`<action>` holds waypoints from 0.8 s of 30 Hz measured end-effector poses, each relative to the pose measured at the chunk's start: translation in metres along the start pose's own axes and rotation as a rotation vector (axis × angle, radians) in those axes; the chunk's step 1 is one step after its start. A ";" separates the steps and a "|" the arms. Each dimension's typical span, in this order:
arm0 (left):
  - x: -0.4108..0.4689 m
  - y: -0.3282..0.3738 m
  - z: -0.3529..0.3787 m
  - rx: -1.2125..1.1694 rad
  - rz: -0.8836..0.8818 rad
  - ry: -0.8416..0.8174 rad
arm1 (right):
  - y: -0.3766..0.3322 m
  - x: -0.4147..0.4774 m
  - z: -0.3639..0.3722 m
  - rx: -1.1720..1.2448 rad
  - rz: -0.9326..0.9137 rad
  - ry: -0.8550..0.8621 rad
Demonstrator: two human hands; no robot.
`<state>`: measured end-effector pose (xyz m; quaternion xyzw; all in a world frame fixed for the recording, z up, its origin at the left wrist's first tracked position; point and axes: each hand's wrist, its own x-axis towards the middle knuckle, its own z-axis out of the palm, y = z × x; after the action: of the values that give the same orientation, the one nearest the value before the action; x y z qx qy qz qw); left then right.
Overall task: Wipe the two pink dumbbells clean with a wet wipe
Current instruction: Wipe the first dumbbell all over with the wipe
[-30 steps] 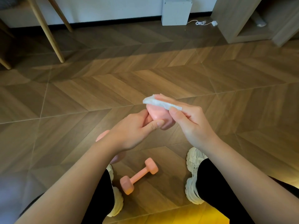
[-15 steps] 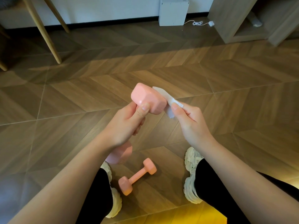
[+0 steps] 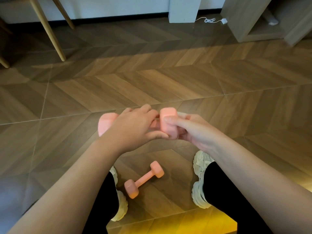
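Pink dumbbell [image 3: 106, 124] horizontal, left hand [image 3: 135, 127] mid-bar, right hand [image 3: 197, 134] holding end.

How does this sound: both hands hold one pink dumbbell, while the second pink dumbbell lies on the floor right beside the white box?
Not quite. In the head view the second pink dumbbell lies on the floor between the person's white shoes, not beside the white box. The left hand and right hand do hold the first pink dumbbell.
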<state>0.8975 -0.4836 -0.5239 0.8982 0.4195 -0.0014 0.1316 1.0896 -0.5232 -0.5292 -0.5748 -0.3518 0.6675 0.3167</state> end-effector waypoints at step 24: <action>0.011 0.029 -0.033 -2.151 -0.605 0.831 | -0.024 -0.014 0.028 0.382 -0.073 0.020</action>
<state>0.9233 -0.4852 -0.4866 0.1232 0.4108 0.6110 0.6653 1.0643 -0.5251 -0.4993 -0.4978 -0.2362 0.7044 0.4475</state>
